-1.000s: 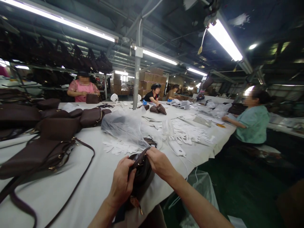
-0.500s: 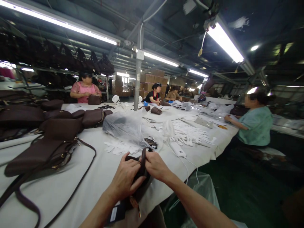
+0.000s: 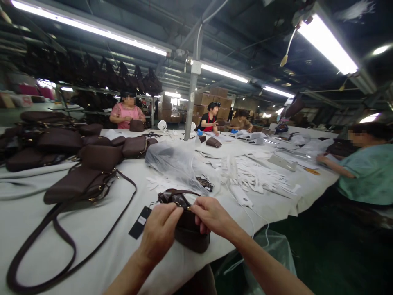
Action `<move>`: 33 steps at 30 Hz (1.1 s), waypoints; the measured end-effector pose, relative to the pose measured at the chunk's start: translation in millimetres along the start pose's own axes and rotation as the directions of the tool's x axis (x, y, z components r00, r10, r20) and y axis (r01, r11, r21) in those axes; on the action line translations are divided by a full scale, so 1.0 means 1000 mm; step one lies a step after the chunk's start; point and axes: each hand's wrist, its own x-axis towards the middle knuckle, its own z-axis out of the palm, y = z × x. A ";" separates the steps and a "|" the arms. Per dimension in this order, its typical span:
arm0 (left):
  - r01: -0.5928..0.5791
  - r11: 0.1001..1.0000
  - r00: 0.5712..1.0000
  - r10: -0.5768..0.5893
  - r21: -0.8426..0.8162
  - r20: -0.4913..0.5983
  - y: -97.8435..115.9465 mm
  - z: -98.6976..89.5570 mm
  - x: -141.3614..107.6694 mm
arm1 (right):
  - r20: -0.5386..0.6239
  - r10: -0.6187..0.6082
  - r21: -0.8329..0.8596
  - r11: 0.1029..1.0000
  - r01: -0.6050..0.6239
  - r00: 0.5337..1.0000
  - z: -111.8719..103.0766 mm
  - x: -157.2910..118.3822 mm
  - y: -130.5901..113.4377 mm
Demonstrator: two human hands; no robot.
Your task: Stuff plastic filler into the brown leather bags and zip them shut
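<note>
A small dark brown handbag (image 3: 193,241) rests at the near edge of the white-covered table, between my two hands. My left hand (image 3: 161,230) is closed on its top edge, thumb and fingers pinched together. My right hand (image 3: 213,215) pinches the bag's top beside a small gold metal fitting; the fingertips partly hide what it grips. The bag's curved handle (image 3: 184,191) stands on the far side. A black hang tag (image 3: 140,222) with a white label lies on the table to the left of my left hand.
More brown bags (image 3: 76,180) with long straps lie to the left. Ahead are a clear plastic bag (image 3: 172,157), white gloves (image 3: 260,174) and a white corded device (image 3: 241,196). A metal post (image 3: 190,102) rises beyond. Co-workers sit around the table, one (image 3: 368,172) at right.
The handbag has been turned; its handle now lies beyond my hands and its tag to the left. My right hand has left the handle for the top edge. The view has swung left.
</note>
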 end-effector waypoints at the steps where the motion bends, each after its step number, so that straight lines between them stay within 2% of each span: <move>1: -0.033 0.999 0.999 0.033 0.005 -0.042 0.009 0.006 -0.006 | 0.009 0.010 0.027 1.000 -0.011 1.000 0.000 0.000 0.001; 3: -0.042 0.999 0.998 0.042 0.006 -0.052 0.025 0.017 -0.014 | -0.001 -0.013 0.024 1.000 0.013 1.000 0.001 -0.002 0.003; 5: 0.033 0.999 0.999 -0.033 0.016 -0.022 0.035 0.026 -0.014 | -0.051 -0.083 -0.044 0.996 0.081 0.995 0.001 -0.004 0.006; 8: 0.146 0.989 0.989 -0.147 0.033 0.030 0.039 0.031 -0.005 | -0.106 -0.180 -0.159 0.974 0.162 0.978 0.006 -0.008 0.008; 10: 0.165 0.986 0.983 -0.167 0.028 0.082 0.037 0.030 0.003 | -0.136 -0.223 -0.251 0.950 0.185 0.965 0.010 -0.008 0.007; 13: 0.145 0.989 0.979 -0.148 0.026 0.139 0.032 0.027 0.010 | -0.169 -0.328 -0.448 0.865 0.224 0.929 0.012 -0.008 0.006; 17: 0.103 0.994 0.985 -0.107 0.037 0.135 0.024 0.031 0.010 | -0.091 -0.498 -0.608 0.713 0.348 0.862 0.009 -0.013 0.015; 19: 0.080 0.997 0.991 -0.081 0.019 0.111 0.022 0.035 0.008 | -0.107 -0.528 -0.729 0.618 0.294 0.843 0.011 -0.015 0.025; 21: 0.071 0.998 0.995 -0.070 0.000 0.074 0.022 0.039 0.006 | -0.156 -0.527 -0.853 0.499 0.155 0.836 0.017 -0.016 0.036; 24: 0.090 0.996 0.996 -0.090 0.012 0.027 0.023 0.041 0.006 | -0.179 -0.567 -0.940 0.340 0.031 0.804 0.029 -0.012 0.047; 27: 0.114 0.993 0.994 -0.114 0.031 -0.005 0.022 0.036 0.006 | -0.150 -0.639 -0.963 0.269 0.037 0.754 0.035 -0.008 0.048; 30: 0.173 0.985 0.982 -0.171 0.019 -0.081 0.020 0.027 0.006 | -0.088 -0.701 -0.970 0.223 0.100 0.708 0.031 -0.008 0.046; 33: 0.290 0.956 0.947 -0.293 -0.044 -0.131 0.022 0.018 0.005 | -0.037 -0.785 -0.969 0.179 0.169 0.618 0.020 -0.012 0.047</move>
